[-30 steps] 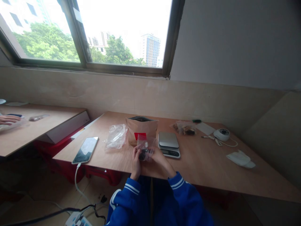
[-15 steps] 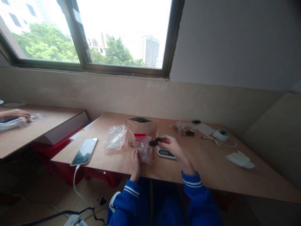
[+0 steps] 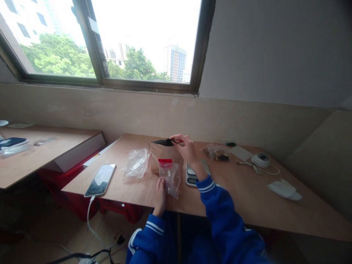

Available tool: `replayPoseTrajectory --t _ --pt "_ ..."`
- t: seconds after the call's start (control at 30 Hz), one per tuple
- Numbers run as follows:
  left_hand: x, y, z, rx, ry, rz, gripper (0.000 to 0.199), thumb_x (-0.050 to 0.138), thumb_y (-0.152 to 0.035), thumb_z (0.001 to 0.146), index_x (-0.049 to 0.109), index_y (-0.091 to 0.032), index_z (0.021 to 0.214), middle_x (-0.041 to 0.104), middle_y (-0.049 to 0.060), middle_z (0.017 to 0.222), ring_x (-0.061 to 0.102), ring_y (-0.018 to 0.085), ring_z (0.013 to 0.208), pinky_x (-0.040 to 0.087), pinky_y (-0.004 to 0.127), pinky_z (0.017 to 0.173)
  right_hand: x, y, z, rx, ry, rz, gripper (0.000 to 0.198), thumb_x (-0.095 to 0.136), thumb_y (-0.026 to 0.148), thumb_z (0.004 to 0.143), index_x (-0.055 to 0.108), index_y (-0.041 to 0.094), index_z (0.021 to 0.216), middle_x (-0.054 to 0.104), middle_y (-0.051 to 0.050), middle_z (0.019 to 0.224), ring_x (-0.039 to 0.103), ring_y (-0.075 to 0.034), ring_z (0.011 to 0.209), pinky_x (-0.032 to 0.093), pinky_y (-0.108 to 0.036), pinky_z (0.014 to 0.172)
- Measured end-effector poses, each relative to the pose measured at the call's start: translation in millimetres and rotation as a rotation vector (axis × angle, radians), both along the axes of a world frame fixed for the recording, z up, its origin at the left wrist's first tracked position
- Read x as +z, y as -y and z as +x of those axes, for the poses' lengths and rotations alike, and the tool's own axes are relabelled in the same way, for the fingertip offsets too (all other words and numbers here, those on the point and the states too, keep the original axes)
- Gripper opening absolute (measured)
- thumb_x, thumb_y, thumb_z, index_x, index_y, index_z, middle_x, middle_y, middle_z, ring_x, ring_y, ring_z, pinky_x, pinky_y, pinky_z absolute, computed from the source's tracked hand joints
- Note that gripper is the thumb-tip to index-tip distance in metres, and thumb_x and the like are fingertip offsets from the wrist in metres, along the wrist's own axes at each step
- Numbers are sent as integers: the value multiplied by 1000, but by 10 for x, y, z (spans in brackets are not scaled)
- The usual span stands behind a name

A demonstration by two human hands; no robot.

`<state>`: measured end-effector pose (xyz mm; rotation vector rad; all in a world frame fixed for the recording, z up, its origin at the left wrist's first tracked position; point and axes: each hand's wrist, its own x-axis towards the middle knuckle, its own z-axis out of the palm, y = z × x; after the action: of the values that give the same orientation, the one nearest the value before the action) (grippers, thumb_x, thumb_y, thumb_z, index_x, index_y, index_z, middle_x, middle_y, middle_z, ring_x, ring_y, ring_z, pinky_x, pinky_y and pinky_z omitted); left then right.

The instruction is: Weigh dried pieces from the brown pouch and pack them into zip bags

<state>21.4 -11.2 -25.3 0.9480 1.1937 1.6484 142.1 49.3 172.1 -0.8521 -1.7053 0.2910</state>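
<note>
My left hand (image 3: pixel 160 192) has its fingers closed on the edge of a clear zip bag (image 3: pixel 173 181) with a red strip along its top. Behind that bag stands a brown paper pouch (image 3: pixel 155 157), upright with its mouth open. Over the pouch's mouth is my right hand (image 3: pixel 187 146), fingertips pinched on a dark, shrivelled clump (image 3: pixel 168 142), partly hidden at the opening. A small kitchen scale (image 3: pixel 190 179) lies under my right forearm, its platform partly covered.
Left of the pouch lie clear plastic bags (image 3: pixel 136 163) and a phone (image 3: pixel 100 180) on a cable. Toward the right are a filled clear bag (image 3: pixel 218 152), a white dome camera (image 3: pixel 260 160) and a crumpled white tissue (image 3: pixel 284 189). Another table (image 3: pixel 68 135) stands at left.
My right hand has moved up and left from beside the clear bag to the pouch's mouth, taking the dark clump along. A co-worker's hand at the left table has left the view.
</note>
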Motion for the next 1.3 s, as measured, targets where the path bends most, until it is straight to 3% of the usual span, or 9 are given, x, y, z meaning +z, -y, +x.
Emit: replayPoseTrajectory --t 0.1,0.2,0.3,0.53,0.67,0.77,0.87,1.03,1.3 --pt "-17 -9 5 -16 15 -7 31 53 -49 82 60 -19 82 61 3 81 56 18 79 47 31 74 -89 6 -12 -94 185 43 18 55 16 87 69 25 95 71 -2 89 58 -21 88 46 -34 83" --pt "-25 -12 12 -26 28 -14 32 54 -51 81 59 -19 82 61 3 81 57 18 78 47 31 74 -123 25 -20 -167 264 51 32 50 11 85 63 22 113 68 -5 102 56 -23 97 41 -39 92" --pt "-28 -6 13 -24 37 -20 33 54 -52 80 59 -19 79 61 2 79 57 18 76 48 31 73 -102 43 -29 -190 228 38 41 49 12 84 53 18 124 62 -9 112 55 -23 104 40 -40 95" --pt "-24 0 -6 -15 73 -21 34 57 -53 79 61 -19 82 62 3 83 57 19 80 48 31 76 -91 264 105 -226 25 96 26 45 19 89 57 19 111 60 -9 111 53 -22 105 40 -40 96" --pt "11 8 20 -38 134 -26 37 58 -53 78 60 -18 90 63 4 89 59 19 85 48 31 78 -508 601 182 -198 -91 -167 24 45 34 92 57 20 107 59 -9 110 55 -22 101 44 -40 92" --pt "72 37 46 -62 173 -19 39 59 -53 78 58 -19 97 63 4 92 60 18 87 49 30 78 -946 798 144 -100 -148 -467 51 63 42 81 47 21 124 53 -11 128 51 -25 119 40 -43 102" --pt "172 92 31 -144 180 -14 42 63 -53 76 59 -20 101 64 3 93 61 17 84 49 27 74 -1225 838 91 56 -255 -610 66 71 38 74 41 23 130 54 -10 132 52 -23 122 39 -41 105" --pt "394 193 -110 -392 107 -44 37 68 -50 73 61 -17 89 61 0 74 55 11 63 43 21 58 -1230 723 180 190 -396 -740 41 72 39 71 59 18 104 70 -9 105 66 -27 96 49 -43 90" --pt "756 290 -386 -357 -248 -188 42 69 -56 65 58 -18 80 53 -6 55 29 4 32 17 18 33 -1046 808 273 425 -369 -846 43 79 42 65 64 17 97 72 -3 85 67 -18 70 52 -28 62"
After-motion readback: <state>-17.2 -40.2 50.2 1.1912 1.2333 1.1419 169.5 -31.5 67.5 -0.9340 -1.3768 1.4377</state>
